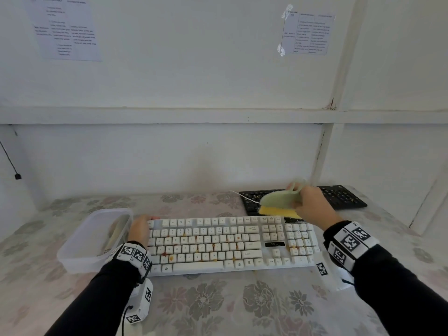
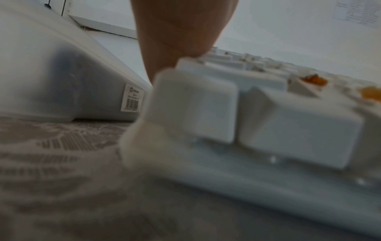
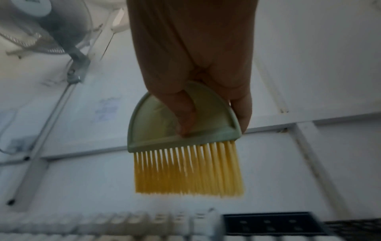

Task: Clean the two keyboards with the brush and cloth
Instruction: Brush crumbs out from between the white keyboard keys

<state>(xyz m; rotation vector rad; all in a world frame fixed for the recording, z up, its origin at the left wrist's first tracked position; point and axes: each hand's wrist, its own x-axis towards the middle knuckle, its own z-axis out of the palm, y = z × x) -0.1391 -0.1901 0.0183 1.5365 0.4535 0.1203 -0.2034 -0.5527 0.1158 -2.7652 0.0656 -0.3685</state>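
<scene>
A white keyboard (image 1: 230, 243) with orange-brown stains on its keys lies across the middle of the table. A black keyboard (image 1: 339, 197) sits behind it at the back right. My right hand (image 1: 308, 202) grips a brush (image 1: 278, 202) with a pale green handle and yellow bristles, held just above the white keyboard's far right edge. In the right wrist view my fingers (image 3: 185, 110) pinch the handle and the bristles (image 3: 185, 171) hang free. My left hand (image 1: 141, 227) rests on the white keyboard's left end, fingers reaching its far edge. Up close, stained keys (image 2: 313, 80) show.
A clear plastic container (image 1: 94, 238) stands right beside the keyboard's left end, with a pale object (image 1: 116, 234) inside; its wall (image 2: 51, 73) is close to my left hand. A floral tablecloth (image 1: 218, 306) covers the table. A wall runs along the back.
</scene>
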